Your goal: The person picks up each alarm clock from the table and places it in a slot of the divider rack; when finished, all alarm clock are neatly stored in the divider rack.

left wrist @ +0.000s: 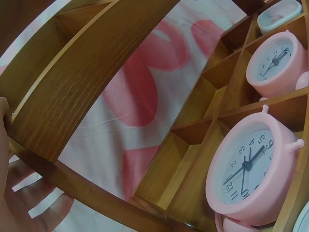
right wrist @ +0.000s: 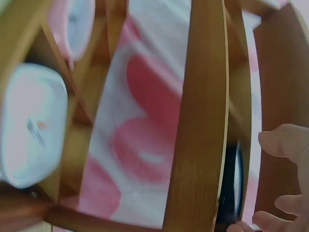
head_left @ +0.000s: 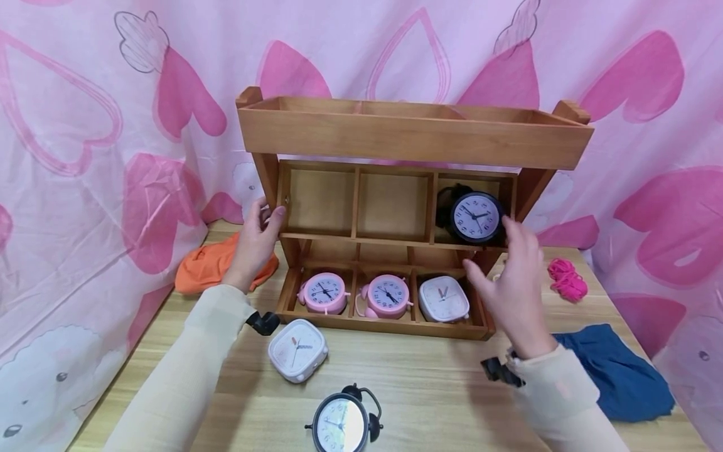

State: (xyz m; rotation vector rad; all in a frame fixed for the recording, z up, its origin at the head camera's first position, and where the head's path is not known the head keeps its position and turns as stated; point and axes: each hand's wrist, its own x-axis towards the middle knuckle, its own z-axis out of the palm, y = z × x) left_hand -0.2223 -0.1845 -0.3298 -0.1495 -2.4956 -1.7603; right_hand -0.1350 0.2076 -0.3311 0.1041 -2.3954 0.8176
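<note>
Gripping the left side of the wooden rack [head_left: 415, 135], the person's left hand [head_left: 254, 248] curls round its edge, while the right hand [head_left: 518, 285], fingers extended and thumb spread, is beside the black clock [head_left: 476, 217] in the middle tier's right compartment; contact there is unclear. Below, two pink clocks [head_left: 324, 293] [head_left: 388, 295] and a white clock [head_left: 444, 299] each occupy a compartment. Four clocks thus appear placed; the rounded white clock [head_left: 297, 350] and black twin-bell clock [head_left: 340, 424], near on the tabletop [head_left: 418, 376], seem left to shelve.
</note>
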